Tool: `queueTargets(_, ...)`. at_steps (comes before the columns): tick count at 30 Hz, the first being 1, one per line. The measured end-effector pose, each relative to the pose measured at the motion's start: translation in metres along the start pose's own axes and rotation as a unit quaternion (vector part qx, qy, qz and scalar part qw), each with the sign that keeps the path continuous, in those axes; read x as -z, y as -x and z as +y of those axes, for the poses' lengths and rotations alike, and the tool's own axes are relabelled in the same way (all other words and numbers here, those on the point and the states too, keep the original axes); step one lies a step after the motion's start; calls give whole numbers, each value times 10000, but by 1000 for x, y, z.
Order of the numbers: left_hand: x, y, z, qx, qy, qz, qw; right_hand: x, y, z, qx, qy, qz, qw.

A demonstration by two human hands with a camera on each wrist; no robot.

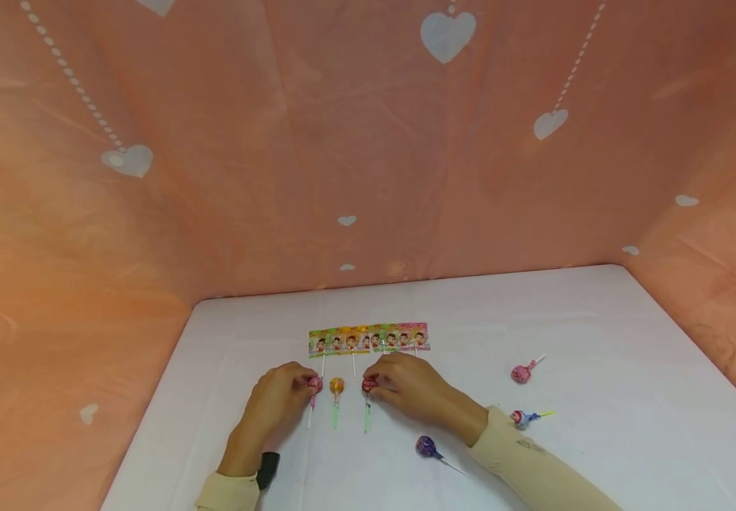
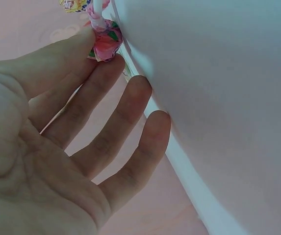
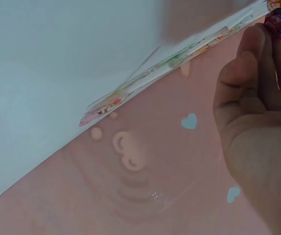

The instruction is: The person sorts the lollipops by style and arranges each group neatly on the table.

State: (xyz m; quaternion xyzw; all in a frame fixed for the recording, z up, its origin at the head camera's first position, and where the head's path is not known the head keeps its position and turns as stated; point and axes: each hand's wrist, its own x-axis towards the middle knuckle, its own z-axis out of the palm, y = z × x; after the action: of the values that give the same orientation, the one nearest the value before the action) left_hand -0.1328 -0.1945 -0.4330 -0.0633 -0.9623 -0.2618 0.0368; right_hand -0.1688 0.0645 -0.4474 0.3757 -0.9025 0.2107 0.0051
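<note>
My left hand (image 1: 279, 394) pinches the head of a pink-wrapped lollipop (image 2: 108, 43) between thumb and forefinger, its other fingers spread apart. The white stick of that lollipop points toward the near side of the table. A yellow-orange lollipop (image 1: 337, 385) with a green stick lies between the two hands, touched by neither. My right hand (image 1: 409, 383) holds a dark red lollipop (image 3: 276, 25) by its head with the fingertips; its pale green stick also points toward me. Just beyond both hands lies a row of flat lollipop packets (image 1: 350, 341) with cartoon faces.
To the right lie a pink lollipop (image 1: 521, 374) and a blue-and-red lollipop (image 1: 521, 419) with a yellow stick. A purple lollipop (image 1: 426, 446) is near the right forearm. The white table (image 1: 470, 305) meets an orange-pink cloth (image 1: 368, 163) with hearts at its back and sides.
</note>
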Motion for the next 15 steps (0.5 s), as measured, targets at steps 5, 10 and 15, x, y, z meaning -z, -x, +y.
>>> queueTargets(5, -1, 0, -1, 28, 36, 12, 10000, -2, -7, 1, 117, -23, -68, 9999)
queueTargets(10, -3, 0, -2, -15, 54, 37, 10000, -4, -15, 1, 131, 0, -139, 9998)
queueTargets(15, -2, 0, -2, -114, 11, 132, 9998, -4, -21, 2, 144, 17, -182, 9997)
